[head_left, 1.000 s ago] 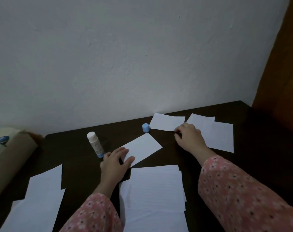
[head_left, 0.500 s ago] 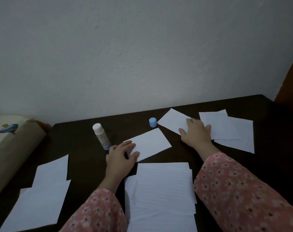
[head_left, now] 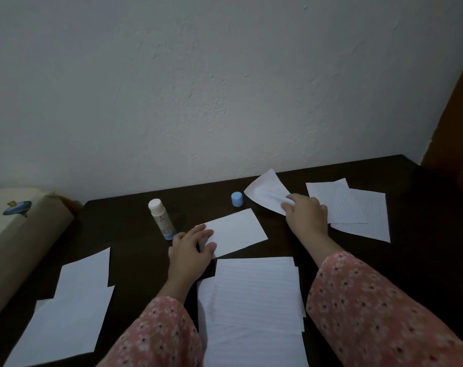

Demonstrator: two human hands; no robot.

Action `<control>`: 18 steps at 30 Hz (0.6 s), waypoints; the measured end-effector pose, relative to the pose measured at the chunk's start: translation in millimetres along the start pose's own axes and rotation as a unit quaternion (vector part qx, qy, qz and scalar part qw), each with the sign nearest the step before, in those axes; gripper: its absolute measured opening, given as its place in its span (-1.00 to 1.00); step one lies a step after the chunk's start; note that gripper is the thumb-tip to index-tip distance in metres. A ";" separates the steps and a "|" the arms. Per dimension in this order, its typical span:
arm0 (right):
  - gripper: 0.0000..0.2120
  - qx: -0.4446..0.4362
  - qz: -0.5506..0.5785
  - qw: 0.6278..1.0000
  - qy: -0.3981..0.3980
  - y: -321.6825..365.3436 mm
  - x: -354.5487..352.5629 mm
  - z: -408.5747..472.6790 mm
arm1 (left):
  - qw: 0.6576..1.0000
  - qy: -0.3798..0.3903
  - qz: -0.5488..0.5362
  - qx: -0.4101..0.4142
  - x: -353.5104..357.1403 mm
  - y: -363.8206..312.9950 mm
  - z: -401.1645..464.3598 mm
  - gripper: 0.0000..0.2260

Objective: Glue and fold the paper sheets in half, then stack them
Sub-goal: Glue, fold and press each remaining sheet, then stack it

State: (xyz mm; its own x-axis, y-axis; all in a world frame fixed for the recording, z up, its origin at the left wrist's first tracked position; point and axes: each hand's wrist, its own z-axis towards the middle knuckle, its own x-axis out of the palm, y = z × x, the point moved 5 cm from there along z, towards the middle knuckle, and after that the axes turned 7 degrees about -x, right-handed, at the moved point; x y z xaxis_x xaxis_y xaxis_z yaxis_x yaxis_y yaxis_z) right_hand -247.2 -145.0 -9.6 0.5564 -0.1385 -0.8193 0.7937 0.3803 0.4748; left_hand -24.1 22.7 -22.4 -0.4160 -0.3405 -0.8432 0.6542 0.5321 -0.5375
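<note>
head view: right hand lifts a sheet at the back of the table

head camera, left to right. a beige box (head_left: 18, 229) sits at the far left, off the table (head_left: 129, 234) edge. on the near-left part of the dark table lie overlapping white sheets (head_left: 74, 308). further back stands an open glue stick (head_left: 161, 218), tilted a little, and its blue cap (head_left: 236, 199) stands apart to the right.

the left hand (head_left: 190, 250) rests with fingers spread and fairly straight on the left end of a small folded sheet (head_left: 235, 233), pinning it flat; it grips nothing. that sheet's long axis runs left to right, rising slightly toward the back right. just nearer than it lies a pile of lined sheets (head_left: 254, 300), between the two sleeves.

the right hand (head_left: 306, 215) pinches the near right corner of a lifted sheet (head_left: 265, 192), fingers curled round the edge; the paper bows up off the table, its far corner pointing at the wall. to the right of that hand lie two more overlapping sheets (head_left: 357, 210), flat.

judgement: the lifted sheet probably goes either to the centre for gluing or onto a stack. it lies ahead and left of the right hand, which alone holds it. the glue stick is just beside the left hand, so that hand is the nearer one for it, but it would have to let go of the folded sheet first.
</note>
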 end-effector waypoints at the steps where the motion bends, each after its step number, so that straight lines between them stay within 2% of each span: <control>1: -0.68 -0.001 0.021 1.000 -0.010 0.3 -2.2 -3.4 | 1.000 0.002 0.000 0.001 -0.1 -0.2 -0.1 -0.68; 6: -0.70 -0.072 0.077 0.994 0.002 20.8 -9.2 -27.4 | 1.000 0.020 -0.013 0.015 -1.8 -1.7 -4.4 -0.68; 12: -0.71 -0.144 0.063 0.985 0.073 46.5 -20.4 -42.9 | 0.976 -0.005 -0.218 0.006 -23.0 -5.0 -6.8 -0.75; 14: -0.72 -0.160 0.064 0.981 0.094 54.9 -23.0 -44.1 | 0.958 0.025 -0.285 -0.010 -32.7 -17.0 -8.0 -0.70; 16: -0.73 -0.191 0.049 0.974 0.107 64.1 -23.3 -45.1 | 0.948 0.066 -0.310 -0.017 -37.9 -30.1 -10.3 -0.62; 18: -0.73 -0.206 0.042 0.971 0.114 69.5 -21.5 -45.8 | 0.953 0.072 -0.294 -0.014 -42.2 -35.9 -10.5 -0.60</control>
State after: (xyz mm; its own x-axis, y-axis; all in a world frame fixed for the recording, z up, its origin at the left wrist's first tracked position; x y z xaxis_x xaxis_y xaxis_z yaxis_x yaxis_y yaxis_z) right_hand -215.3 -73.7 26.3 0.5089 0.0971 -0.8553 0.5555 0.7220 0.4125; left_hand -36.6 26.1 32.4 -0.7892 -0.4772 -0.3866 0.2646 0.3037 -0.9153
